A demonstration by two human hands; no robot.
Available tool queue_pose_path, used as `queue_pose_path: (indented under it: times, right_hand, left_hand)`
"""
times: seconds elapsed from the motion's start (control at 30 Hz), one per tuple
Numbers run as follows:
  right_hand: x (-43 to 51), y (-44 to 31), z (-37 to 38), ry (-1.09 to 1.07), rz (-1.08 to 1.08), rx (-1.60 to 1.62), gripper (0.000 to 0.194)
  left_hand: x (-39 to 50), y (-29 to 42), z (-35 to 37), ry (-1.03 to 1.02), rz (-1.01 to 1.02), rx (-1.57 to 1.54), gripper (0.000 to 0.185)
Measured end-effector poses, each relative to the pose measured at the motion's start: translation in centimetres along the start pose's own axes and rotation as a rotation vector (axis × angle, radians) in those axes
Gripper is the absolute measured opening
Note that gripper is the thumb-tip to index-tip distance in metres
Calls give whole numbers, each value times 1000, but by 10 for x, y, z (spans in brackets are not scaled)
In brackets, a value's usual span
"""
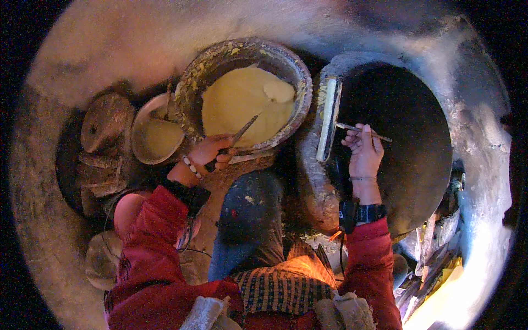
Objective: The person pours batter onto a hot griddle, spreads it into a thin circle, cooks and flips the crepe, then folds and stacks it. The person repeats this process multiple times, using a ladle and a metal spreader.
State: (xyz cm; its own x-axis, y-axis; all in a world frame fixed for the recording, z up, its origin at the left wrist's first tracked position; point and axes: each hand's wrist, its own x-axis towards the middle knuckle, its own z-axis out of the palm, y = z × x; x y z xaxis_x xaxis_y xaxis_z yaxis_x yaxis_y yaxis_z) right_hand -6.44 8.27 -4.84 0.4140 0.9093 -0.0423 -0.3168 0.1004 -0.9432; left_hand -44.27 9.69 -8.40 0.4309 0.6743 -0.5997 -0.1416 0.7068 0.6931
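Observation:
My left hand (210, 154) grips a dark stick handle (246, 128) above a wide clay basin (307, 88). Thick yellowish batter (235, 107) fills much of that basin. A round ladle head (278, 91), coated in batter, sits at the basin's right side; the batter seems to hide where it joins the handle. My right hand (366, 150) holds the thin handle of a T-shaped spreader (328, 119). The spreader's pale crossbar lies along the left rim of a large dark round griddle (404, 148), and my hand is over the griddle.
A smaller bowl (159, 128) with batter stands left of the basin, near a worn wooden block (107, 123). Flame (336, 235) shows below the griddle's near edge. Firewood (429, 264) is piled at lower right. My knee (251, 198) lies between basin and griddle.

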Motion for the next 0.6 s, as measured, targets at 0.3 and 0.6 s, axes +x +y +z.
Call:
queue_pose_path:
  times: [0.3,0.6]
  right_hand:
    - [-22,-21,-23,51,2,29,26]
    - [-67,-65,-100,87,-91,-14,28]
  left_hand:
    - [-25,-2,-3,-35,58,-77,11]
    - [-79,48,72,-31,57,127,13]
